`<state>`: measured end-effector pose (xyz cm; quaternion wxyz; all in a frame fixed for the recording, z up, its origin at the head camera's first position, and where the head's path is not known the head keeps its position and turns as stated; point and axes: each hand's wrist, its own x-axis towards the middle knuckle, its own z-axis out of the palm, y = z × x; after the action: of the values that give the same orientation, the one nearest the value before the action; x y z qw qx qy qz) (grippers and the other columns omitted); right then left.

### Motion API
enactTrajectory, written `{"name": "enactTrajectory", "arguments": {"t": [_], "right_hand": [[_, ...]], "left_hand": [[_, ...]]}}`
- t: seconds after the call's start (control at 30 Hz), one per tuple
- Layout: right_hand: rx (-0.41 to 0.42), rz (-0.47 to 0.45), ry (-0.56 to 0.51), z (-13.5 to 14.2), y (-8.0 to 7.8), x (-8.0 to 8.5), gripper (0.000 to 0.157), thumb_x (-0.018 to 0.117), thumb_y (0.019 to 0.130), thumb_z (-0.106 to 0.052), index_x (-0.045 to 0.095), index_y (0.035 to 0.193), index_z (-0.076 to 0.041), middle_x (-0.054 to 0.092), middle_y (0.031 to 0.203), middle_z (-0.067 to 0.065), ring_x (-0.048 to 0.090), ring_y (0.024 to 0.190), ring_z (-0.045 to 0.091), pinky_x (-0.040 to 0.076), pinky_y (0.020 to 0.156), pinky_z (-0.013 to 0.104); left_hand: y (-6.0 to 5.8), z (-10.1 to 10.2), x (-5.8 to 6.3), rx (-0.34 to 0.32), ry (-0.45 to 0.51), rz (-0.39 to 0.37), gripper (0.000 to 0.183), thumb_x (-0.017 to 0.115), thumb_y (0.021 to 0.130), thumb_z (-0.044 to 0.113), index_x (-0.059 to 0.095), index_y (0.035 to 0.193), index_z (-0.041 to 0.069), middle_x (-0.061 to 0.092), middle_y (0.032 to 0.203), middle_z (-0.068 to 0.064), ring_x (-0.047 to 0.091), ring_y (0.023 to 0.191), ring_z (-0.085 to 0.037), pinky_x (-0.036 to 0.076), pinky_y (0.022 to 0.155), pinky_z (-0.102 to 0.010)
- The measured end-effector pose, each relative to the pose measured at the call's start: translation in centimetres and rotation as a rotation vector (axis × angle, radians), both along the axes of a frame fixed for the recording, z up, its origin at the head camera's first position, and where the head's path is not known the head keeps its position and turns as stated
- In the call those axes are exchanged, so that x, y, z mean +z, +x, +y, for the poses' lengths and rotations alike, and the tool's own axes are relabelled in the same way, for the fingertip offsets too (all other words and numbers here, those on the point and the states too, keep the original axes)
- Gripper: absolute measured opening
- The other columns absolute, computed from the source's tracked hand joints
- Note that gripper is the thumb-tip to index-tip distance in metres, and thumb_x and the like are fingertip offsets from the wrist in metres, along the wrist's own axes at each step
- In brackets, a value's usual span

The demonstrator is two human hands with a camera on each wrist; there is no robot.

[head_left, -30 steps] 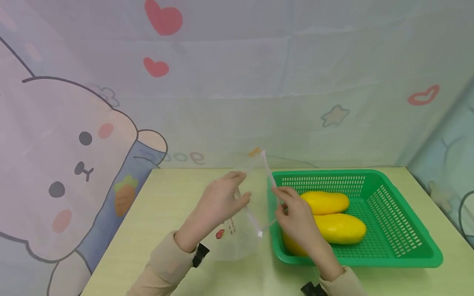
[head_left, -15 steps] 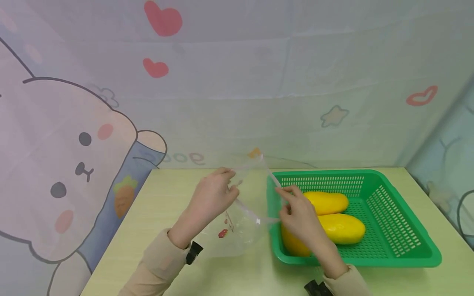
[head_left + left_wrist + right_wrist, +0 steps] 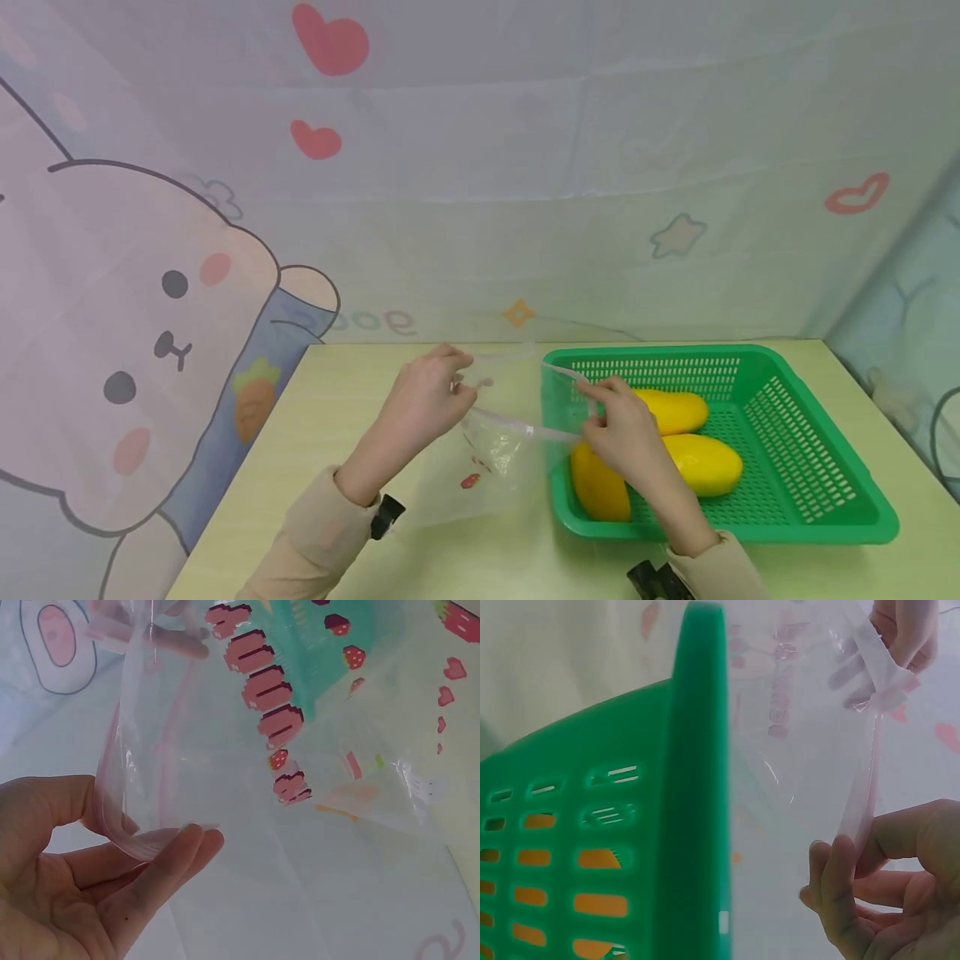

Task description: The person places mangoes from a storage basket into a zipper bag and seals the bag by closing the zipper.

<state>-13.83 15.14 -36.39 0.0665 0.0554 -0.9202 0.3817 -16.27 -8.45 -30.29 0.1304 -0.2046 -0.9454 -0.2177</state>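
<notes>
A clear plastic zip bag (image 3: 487, 467) with red strawberry print hangs over the table, its mouth spread between both hands. My left hand (image 3: 427, 396) pinches the left side of the mouth; in the left wrist view, thumb and fingertips meet at the bag's rim (image 3: 139, 844). On the opposite side, my right hand (image 3: 622, 421) pinches the rim between thumb and fingers, close over the basket's left edge. The right wrist view shows the pinched strip (image 3: 862, 795) from the side. Nothing but air and film shows inside the bag.
A green plastic basket (image 3: 832, 533) stands on the right of the pale table (image 3: 300, 467). In it lie several large yellow oblong fruits, among them a front one (image 3: 705, 464), a rear one (image 3: 675, 411) and a left one (image 3: 600, 487). A printed cloth (image 3: 480, 167) hangs behind.
The right hand has moved a little rightward and the left hand slightly left and down. The bag's mouth has tipped lower and stretched wider between them. The basket and fruits stay put.
</notes>
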Motion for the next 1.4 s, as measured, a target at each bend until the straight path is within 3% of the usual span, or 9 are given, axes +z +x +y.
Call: {"name": "enactTrajectory", "arguments": {"t": [0.23,0.33,0.43,0.63,0.97,1.2,1.4], "right_hand": [[0.027,-0.027,-0.026,0.0,0.0,0.0,0.048,0.051,0.082,0.003,0.058,0.129,-0.001,0.054,0.119,0.018,0.051,0.051,0.01,0.041,0.046,0.023],[0.05,-0.021,-0.028,0.0,0.0,0.0,0.044,0.052,0.085,0.0,0.059,0.128,-0.001,0.055,0.116,0.017,0.052,0.05,0.01,0.043,0.046,0.024],[0.074,-0.014,-0.031,-0.1,0.0,0.0,0.041,0.054,0.087,-0.003,0.059,0.127,0.0,0.056,0.114,0.017,0.052,0.05,0.009,0.044,0.046,0.025],[0.116,0.041,0.001,0.0,-0.2,0.3,0.034,0.059,0.089,-0.007,0.063,0.122,-0.001,0.06,0.108,0.014,0.052,0.056,0.008,0.046,0.051,0.023],[0.16,0.076,0.066,0.3,-0.2,1.0,0.031,0.06,0.091,-0.012,0.065,0.121,-0.004,0.064,0.11,0.01,0.054,0.069,0.009,0.046,0.055,0.022],[0.2,0.063,0.09,0.2,-0.2,1.6,0.041,0.059,0.093,-0.018,0.056,0.134,-0.01,0.063,0.118,0.008,0.058,0.073,0.009,0.048,0.06,0.021],[0.227,0.01,0.061,0.5,-0.3,2.1,0.048,0.059,0.093,-0.016,0.043,0.139,-0.01,0.065,0.113,0.011,0.062,0.073,0.01,0.05,0.059,0.024]], "left_hand": [[0.2,0.4,-0.5,-0.012,-0.014,-0.022,0.037,0.059,0.08,0.008,0.07,0.115,0.005,0.067,0.121,-0.009,0.055,0.064,-0.01,0.04,0.054,-0.023],[0.3,0.7,-0.6,-0.023,0.001,-0.018,0.038,0.059,0.081,0.01,0.069,0.117,0.007,0.066,0.122,-0.008,0.058,0.071,-0.012,0.044,0.059,-0.025],[0.1,1.0,-0.8,-0.035,0.023,-0.008,0.038,0.059,0.079,0.009,0.07,0.115,0.007,0.067,0.121,-0.009,0.056,0.07,-0.012,0.045,0.063,-0.026],[-0.1,1.5,-0.9,-0.071,0.083,-0.05,0.038,0.058,0.079,0.006,0.069,0.115,0.002,0.066,0.122,-0.011,0.05,0.055,-0.005,0.042,0.054,-0.021],[-0.2,1.9,-1.0,-0.074,0.125,-0.08,0.037,0.058,0.081,0.004,0.068,0.116,0.0,0.066,0.121,-0.013,0.054,0.057,-0.005,0.044,0.055,-0.02],[-0.3,2.0,-0.8,-0.058,0.128,-0.089,0.037,0.057,0.082,0.004,0.067,0.117,-0.001,0.064,0.123,-0.016,0.056,0.059,-0.007,0.045,0.058,-0.022],[-0.4,2.1,-0.8,-0.065,0.135,-0.087,0.037,0.058,0.081,0.003,0.067,0.117,-0.002,0.064,0.122,-0.018,0.06,0.061,-0.01,0.046,0.056,-0.022]]}}
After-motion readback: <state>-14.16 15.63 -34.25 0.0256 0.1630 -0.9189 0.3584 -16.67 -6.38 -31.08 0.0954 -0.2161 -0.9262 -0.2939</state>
